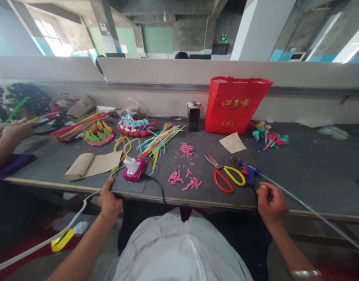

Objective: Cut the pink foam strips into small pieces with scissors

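Observation:
My left hand (110,200) rests at the table's front edge beside a white cable, its fingers curled; whether it holds the cable is unclear. A magenta power strip (134,169) with a white plug stands just right of it. My right hand (272,202) is curled at the front edge, below a blue glue gun (250,171) with a long clear glue stick; anything inside the fingers is hidden. Scissors (228,178) with red and yellow handles lie left of the glue gun. Small pink pieces (193,182) lie in piles near the middle.
Behind stand a red bag (236,105) and a dark bottle (193,117). Colourful strips (160,142), a brown paper roll (81,166), paper ornaments (136,124) and small flowers (273,138) lie around. Another person's hands (17,130) are at the far left.

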`<act>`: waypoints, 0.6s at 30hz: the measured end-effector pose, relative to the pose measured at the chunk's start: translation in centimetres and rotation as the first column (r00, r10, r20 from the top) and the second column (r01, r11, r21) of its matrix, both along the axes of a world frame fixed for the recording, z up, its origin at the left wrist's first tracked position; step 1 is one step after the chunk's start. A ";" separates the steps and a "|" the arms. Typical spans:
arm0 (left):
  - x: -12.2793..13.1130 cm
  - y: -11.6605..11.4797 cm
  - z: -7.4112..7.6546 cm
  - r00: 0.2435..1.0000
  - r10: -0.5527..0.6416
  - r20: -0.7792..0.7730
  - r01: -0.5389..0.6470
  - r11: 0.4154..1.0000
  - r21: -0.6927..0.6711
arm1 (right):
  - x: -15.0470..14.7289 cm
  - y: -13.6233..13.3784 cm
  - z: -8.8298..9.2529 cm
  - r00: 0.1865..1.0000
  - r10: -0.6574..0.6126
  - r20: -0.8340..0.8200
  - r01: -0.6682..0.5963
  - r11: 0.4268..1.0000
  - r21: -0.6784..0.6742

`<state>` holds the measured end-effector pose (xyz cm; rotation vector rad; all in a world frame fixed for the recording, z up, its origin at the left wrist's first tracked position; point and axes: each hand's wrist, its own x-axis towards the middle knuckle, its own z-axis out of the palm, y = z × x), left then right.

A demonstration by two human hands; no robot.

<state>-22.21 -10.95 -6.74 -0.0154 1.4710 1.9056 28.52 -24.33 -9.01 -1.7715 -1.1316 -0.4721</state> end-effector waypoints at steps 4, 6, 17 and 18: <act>0.3 -0.2 0.4 0.998 -0.051 0.022 0.050 0.998 0.030 | 0.0 0.0 0.1 1.000 0.002 0.005 -0.002 1.000 0.027; 0.4 -0.4 0.8 0.994 -0.105 0.020 0.104 0.993 0.054 | 0.0 0.0 0.1 1.000 0.012 0.002 -0.012 0.999 0.035; -3.1 -0.5 -2.1 0.531 -0.380 -0.757 0.431 0.890 -0.144 | -0.6 -0.2 1.1 1.000 -0.008 -0.027 0.010 0.997 0.080; -3.7 -0.7 -2.6 0.442 -0.373 -0.816 0.439 0.883 -0.165 | -0.7 -0.2 1.1 1.000 -0.010 -0.015 0.011 0.997 0.077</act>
